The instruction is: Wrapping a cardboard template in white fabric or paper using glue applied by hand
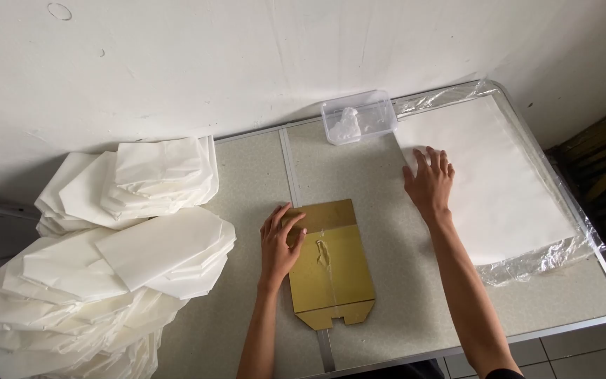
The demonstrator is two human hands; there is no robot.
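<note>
A flat golden-brown cardboard template (334, 270) lies in the middle of the grey table (247, 189). My left hand (280, 242) rests on its upper left corner, fingers spread. My right hand (429, 184) lies palm down on the left edge of a stack of white paper sheets (499, 182), which sits on clear plastic wrap (541, 263) at the table's right side. Neither hand grips anything.
A clear plastic box (359, 116) with white paste stands at the back against the white wall. Piles of folded white paper bags (106, 267) cover the table's left side and spill over its edge. A metal rim (597, 319) bounds the table at right and front.
</note>
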